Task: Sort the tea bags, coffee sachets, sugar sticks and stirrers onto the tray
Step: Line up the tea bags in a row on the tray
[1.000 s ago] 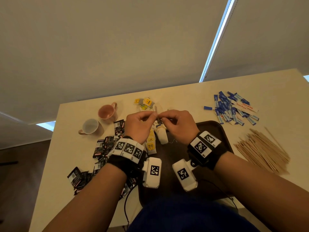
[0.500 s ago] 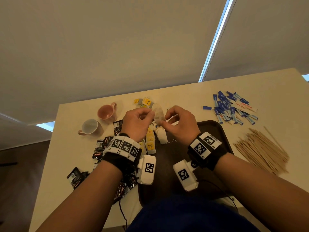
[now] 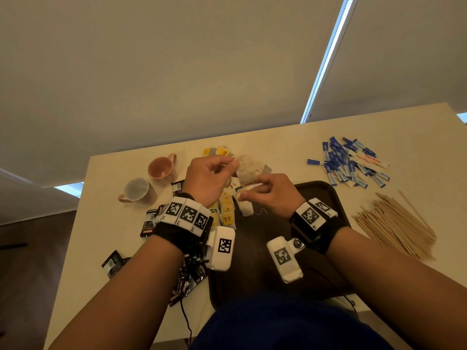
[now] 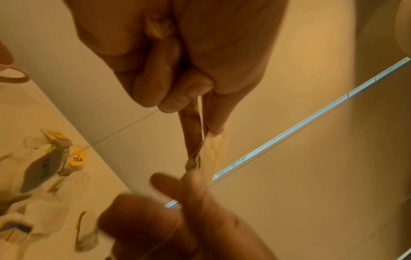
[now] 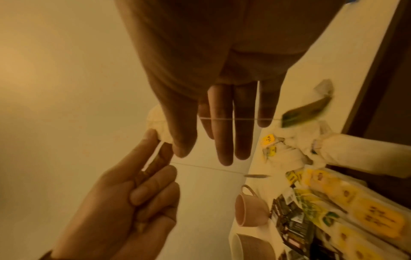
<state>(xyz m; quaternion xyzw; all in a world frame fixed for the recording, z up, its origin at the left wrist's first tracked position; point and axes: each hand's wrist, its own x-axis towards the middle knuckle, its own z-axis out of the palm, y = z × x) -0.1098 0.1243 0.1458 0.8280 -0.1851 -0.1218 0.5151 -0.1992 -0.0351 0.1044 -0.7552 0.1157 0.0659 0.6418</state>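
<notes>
Left hand pinches tea bag above tray's far edge.

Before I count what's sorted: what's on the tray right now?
On the tray, only tea bags along its left end show. Both wrists cover much of the rest.

From my feed, a cream counter fills the lower frame. Beyond it at twelve o'clock hang pale roller blinds, a bright daylight strip between them. Dark floor at nine o'clock.
</notes>
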